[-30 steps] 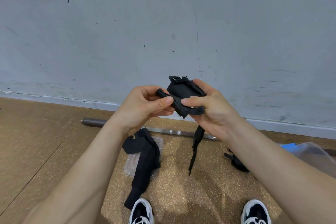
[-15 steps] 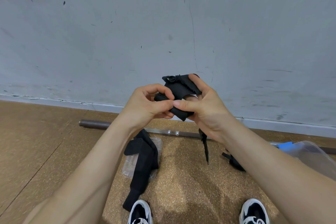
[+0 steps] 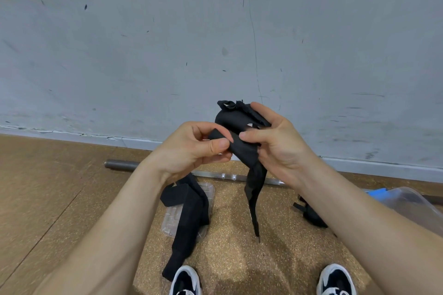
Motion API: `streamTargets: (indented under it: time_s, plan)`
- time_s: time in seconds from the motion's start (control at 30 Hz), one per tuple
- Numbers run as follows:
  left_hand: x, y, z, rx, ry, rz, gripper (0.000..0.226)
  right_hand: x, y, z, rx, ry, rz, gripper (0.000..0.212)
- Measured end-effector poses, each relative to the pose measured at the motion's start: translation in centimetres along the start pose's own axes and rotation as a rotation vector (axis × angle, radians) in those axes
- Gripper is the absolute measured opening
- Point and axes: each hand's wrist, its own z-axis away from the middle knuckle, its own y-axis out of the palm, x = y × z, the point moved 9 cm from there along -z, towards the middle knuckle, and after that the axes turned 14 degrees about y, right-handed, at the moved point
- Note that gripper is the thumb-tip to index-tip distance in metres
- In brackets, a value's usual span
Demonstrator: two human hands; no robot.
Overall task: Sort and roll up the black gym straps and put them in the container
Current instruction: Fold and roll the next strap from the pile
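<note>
1. Black webbing is being wound at chest height: the strap (image 3: pixel 242 136) sits between both hands in front of the wall (image 3: pixel 215 31), with its free tail hanging down toward the floor (image 3: pixel 48 187).
2. The left hand (image 3: pixel 191 148) is closed in a pinch, thumb over curled fingers, on the near end of the roll.
3. The right hand (image 3: pixel 278 141) is half closed around the far side, forefinger laid across the roll and the other fingers cupping the bulk behind it.
4. To roll well, I would judge the left pinch should keep the core tight while the right hand feeds the tail under light tension, edges aligned so the coil does not cone.
5. The folded top, with something small and pale showing in it, looks bulky; tucking it flat first would help.
6. A second strap (image 3: pixel 187 218) lies on the floor across a clear lid (image 3: pixel 208 193), just ahead of the left shoe (image 3: pixel 185 280).
7. The container (image 3: pixel 407 203) rests at the floor's right edge, partly hidden by the right forearm, with a dark bundle (image 3: pixel 311 215) beside it; whether that bundle lies inside I cannot tell.
8. A metal bar (image 3: pixel 124 165) lies along the foot of the wall.
</note>
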Motion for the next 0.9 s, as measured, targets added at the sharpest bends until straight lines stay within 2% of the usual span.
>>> streamTargets:
  time_s: [0.1,0.23,0.37,0.43,0.57,0.73,0.8,0.9]
  plan:
    - [0.0,-0.1,0.1,0.015,-0.023,-0.057,0.036,0.4,0.1,0.3,-0.033,-0.054,0.086,0.083]
    - [-0.3,-0.3,0.0,-0.070,-0.034,-0.154,0.009,0.9,0.0,0.5,-0.101,-0.117,0.175,0.087]
    - [-0.3,-1.2,0.0,-0.252,-0.003,-0.204,0.014,1.4,0.0,0.8,-0.137,-0.154,0.183,0.088]
    - [-0.3,-1.4,-0.1,-0.287,0.012,-0.197,0.017,1.4,0.2,1.0,-0.144,-0.163,0.194,0.087]
    - [-0.7,-1.5,-0.2,-0.277,0.034,-0.242,0.016,1.3,0.3,1.1,-0.124,-0.150,0.216,0.085]
    - [-1.3,-1.8,-0.4,-0.262,0.077,-0.371,0.010,0.2,1.2,0.9,-0.011,-0.065,0.249,0.088]
    - [-1.1,-1.6,-0.4,-0.255,0.066,-0.324,0.012,-0.1,1.1,0.7,-0.014,-0.039,0.239,0.095]
    - [-0.7,-1.0,0.0,-0.144,0.021,-0.096,0.021,0.2,0.5,0.5,-0.002,-0.002,0.152,0.089]
